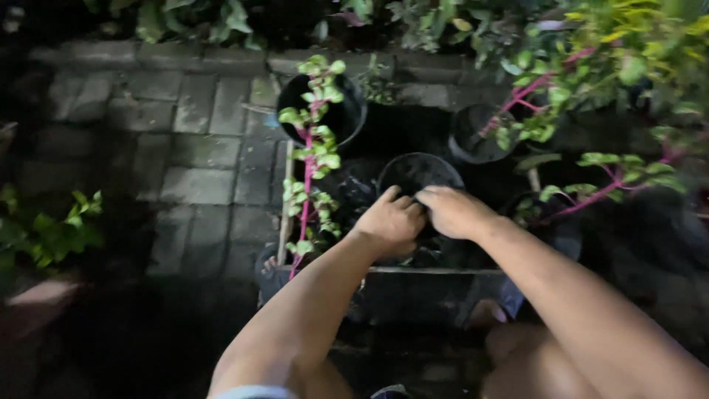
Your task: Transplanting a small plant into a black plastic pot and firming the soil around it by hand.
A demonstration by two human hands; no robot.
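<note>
Night garden patio: brick paving (192, 140), potted plants (314, 140).

The scene is outdoors at night, lit from near the camera, so the middle is bright and the edges fall into darkness. The ground is grey brick paving (185, 140), laid in rows, with a raised kerb (148, 55) along the far side. Beyond the kerb grows dark foliage (192, 18). A leafy plant (44, 229) sits at the left edge. On the right, shrubs (628, 52) with green and yellow leaves and pink stems crowd the frame. A pale wooden plank (284, 203) stands on edge across the paving.
</note>
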